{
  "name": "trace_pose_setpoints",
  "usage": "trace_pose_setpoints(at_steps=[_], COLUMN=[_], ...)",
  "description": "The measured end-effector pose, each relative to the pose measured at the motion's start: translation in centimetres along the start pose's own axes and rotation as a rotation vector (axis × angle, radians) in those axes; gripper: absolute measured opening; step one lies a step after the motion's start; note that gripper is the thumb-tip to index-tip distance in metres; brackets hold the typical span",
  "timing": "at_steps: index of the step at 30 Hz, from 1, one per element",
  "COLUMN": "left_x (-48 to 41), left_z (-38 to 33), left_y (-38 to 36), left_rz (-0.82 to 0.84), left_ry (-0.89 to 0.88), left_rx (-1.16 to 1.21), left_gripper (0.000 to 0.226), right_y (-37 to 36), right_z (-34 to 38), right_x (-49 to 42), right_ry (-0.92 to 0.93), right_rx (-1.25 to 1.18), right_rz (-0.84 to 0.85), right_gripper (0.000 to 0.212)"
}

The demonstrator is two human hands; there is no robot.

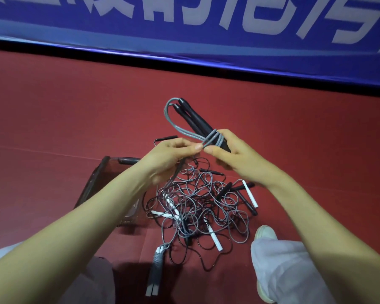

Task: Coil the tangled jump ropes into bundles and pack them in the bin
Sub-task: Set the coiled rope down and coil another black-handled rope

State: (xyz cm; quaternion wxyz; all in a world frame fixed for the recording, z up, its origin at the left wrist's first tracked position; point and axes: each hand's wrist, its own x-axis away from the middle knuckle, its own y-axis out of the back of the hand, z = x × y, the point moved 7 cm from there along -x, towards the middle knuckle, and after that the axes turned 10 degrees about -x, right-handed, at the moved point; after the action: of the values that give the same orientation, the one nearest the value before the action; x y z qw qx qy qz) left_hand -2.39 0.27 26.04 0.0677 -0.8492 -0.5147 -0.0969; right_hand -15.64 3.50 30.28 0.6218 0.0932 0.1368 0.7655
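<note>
In the head view we look down on a heap of tangled jump ropes (198, 205), grey and black cords with black and white handles, lying on a red floor (53, 128). We hold both hands above the heap. Our right hand (235, 154) grips a half-made bundle (198, 121): two black handles held side by side, pointing away from us. Grey cord is wound a few turns round them just at the hand, and a loop of cord runs up along them. Our left hand (171, 154) meets the bundle, its fingers (194, 147) narrowed to a pinch on the grey cord right beside the right thumb.

Just left of the heap stands the clear bin (97, 181), partly hidden by our left forearm; we cannot tell what it holds. At the near edge of the heap lies a finished bundle (155, 270), grey cord wound round white handles. To the right of the heap a pale shoe (264, 232) and a trouser leg (283, 260) show. Beyond the heap a blue banner (184, 51) runs along the floor's edge.
</note>
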Motion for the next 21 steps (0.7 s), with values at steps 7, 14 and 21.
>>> trace_pose_setpoints(at_steps=[7, 14, 21], left_x=[0.2, 0.3, 0.4], left_z=[-0.3, -0.5, -0.9], left_y=[-0.7, -1.1, -1.4], left_rz=[-0.040, -0.011, 0.139], left_ry=[-0.115, -0.182, -0.148], left_rx=[-0.021, -0.047, -0.137], left_gripper=[0.022, 0.024, 0.034], right_y=[-0.5, -0.5, 0.5], right_z=[-0.4, -1.4, -1.1], right_x=[0.0, 0.0, 0.0], right_ry=[-0.032, -0.099, -0.075], right_rx=[-0.277, -0.569, -0.755], right_rz=[-0.106, -0.213, -0.189], right_gripper=[0.025, 0.027, 0.029])
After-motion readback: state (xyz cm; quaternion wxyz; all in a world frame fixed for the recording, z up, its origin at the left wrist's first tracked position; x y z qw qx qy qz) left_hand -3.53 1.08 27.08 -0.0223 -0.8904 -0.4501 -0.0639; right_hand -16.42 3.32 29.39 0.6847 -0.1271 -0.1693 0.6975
